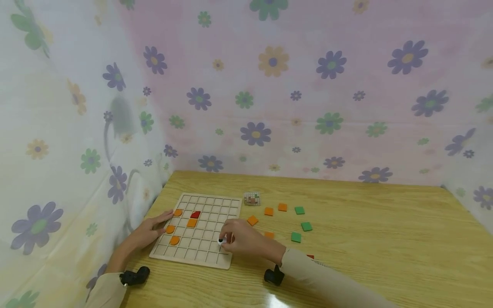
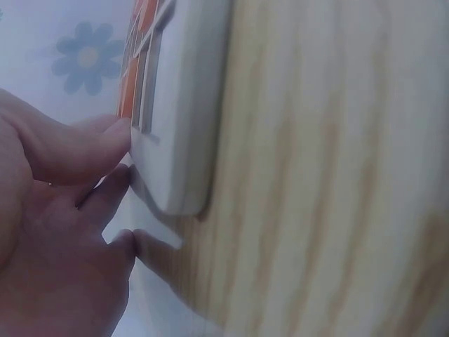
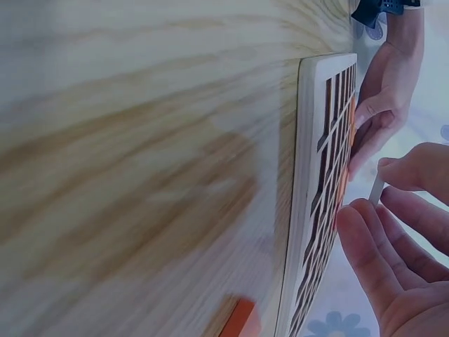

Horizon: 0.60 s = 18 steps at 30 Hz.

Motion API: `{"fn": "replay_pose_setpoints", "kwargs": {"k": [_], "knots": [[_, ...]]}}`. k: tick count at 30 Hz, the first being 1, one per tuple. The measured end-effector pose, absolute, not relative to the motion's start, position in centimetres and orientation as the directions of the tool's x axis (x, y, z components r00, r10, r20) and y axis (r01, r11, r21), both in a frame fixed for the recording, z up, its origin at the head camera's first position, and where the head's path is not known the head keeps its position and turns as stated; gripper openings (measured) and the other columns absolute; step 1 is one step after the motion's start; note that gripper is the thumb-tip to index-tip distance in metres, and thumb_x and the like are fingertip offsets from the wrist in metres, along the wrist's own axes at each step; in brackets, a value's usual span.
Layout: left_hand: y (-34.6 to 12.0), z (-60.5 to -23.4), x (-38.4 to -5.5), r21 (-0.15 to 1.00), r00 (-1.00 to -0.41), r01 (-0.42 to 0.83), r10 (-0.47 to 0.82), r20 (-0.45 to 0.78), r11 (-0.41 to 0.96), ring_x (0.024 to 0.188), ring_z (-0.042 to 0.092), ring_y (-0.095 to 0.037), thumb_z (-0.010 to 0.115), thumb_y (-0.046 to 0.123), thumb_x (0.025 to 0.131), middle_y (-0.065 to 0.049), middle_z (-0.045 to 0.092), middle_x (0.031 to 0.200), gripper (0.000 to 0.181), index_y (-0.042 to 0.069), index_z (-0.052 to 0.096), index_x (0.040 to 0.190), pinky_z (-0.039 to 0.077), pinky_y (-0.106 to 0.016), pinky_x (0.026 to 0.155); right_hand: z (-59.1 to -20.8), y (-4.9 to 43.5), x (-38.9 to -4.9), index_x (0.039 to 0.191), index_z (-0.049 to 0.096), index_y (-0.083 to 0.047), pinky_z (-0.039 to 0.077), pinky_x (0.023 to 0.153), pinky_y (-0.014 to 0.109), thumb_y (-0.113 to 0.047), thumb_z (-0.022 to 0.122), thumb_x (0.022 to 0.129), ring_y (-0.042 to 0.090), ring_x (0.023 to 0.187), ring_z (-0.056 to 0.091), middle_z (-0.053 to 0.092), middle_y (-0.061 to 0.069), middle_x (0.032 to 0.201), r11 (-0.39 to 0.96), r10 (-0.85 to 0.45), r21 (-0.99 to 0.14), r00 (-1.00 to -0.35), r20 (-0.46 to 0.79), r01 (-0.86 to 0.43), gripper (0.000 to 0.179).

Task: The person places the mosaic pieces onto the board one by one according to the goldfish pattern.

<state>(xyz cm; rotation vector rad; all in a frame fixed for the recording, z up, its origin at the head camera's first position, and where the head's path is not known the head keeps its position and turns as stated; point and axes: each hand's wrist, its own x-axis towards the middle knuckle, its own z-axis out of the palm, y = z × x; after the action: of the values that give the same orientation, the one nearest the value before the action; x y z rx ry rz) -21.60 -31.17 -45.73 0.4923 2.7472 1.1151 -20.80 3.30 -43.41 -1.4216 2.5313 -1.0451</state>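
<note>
A wooden grid board (image 1: 188, 261) lies on the table at the left in the head view. My left hand (image 1: 148, 231) touches its left edge, thumb at the rim in the left wrist view. Between thumb and fingers, my right hand (image 1: 248, 240) pinches a small white tile (image 1: 221, 242) with a black mark, above the board's right-hand squares. In the right wrist view the tile (image 3: 377, 188) shows thin and edge-on. On the board sit a red tile (image 1: 195, 214), an orange square tile (image 1: 191, 223) just below it, and several round orange pieces (image 1: 175, 241) along the left columns.
A small patterned grid card (image 1: 252, 198) lies beyond the board's right corner. Loose orange tiles (image 1: 268, 211) and green tiles (image 1: 306, 226) are scattered right of the board. A red tile (image 1: 310, 256) is partly hidden by the right sleeve. Flowered cloth (image 1: 292, 107) hangs behind the table.
</note>
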Motion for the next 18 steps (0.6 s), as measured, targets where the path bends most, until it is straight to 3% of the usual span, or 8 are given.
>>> {"fn": "replay_pose_setpoints", "kwargs": {"k": [8, 13, 18], "knots": [[-31.4, -45.7, -21.5, 0.698, -0.935, 0.259, 0.354, 0.009, 0.668, 0.139, 0.020, -0.039, 0.055, 0.003, 0.093, -0.015, 0.029, 0.151, 0.053, 0.003, 0.041, 0.143, 0.025, -0.046, 0.107, -43.4, 0.5, -21.6, 0.089, 0.073, -0.006, 0.043, 0.060, 0.009, -0.008, 0.069, 0.083, 0.002, 0.068, 0.056, 0.061, 0.002, 0.083, 0.353, -0.773, -0.565, -0.573, 0.272, -0.745, 0.007], [-31.3, -45.6, -21.4, 0.696, -0.935, 0.254, 0.354, -0.001, 0.672, 0.139, 0.020, -0.039, 0.054, 0.002, 0.093, -0.016, 0.029, 0.151, 0.053, 0.002, 0.040, 0.143, 0.025, -0.040, 0.107, -43.6, -1.2, -22.4, 0.089, 0.073, -0.006, 0.044, 0.065, 0.010, -0.009, 0.068, 0.084, -0.001, 0.069, 0.055, 0.062, 0.000, 0.085, 0.376, -0.766, -0.566, -0.590, 0.256, -0.733, 0.008], [-31.0, -45.3, -21.4, 0.698, -0.938, 0.245, 0.346, -0.005, 0.673, 0.139, 0.020, -0.040, 0.054, 0.001, 0.092, -0.016, 0.029, 0.151, 0.053, 0.002, 0.040, 0.143, 0.023, -0.052, 0.106, -43.4, -2.6, -22.9, 0.090, 0.074, -0.005, 0.045, 0.066, 0.010, -0.007, 0.068, 0.084, -0.003, 0.070, 0.057, 0.066, 0.001, 0.087, 0.373, -0.758, -0.591, -0.602, 0.250, -0.715, 0.008]]}}
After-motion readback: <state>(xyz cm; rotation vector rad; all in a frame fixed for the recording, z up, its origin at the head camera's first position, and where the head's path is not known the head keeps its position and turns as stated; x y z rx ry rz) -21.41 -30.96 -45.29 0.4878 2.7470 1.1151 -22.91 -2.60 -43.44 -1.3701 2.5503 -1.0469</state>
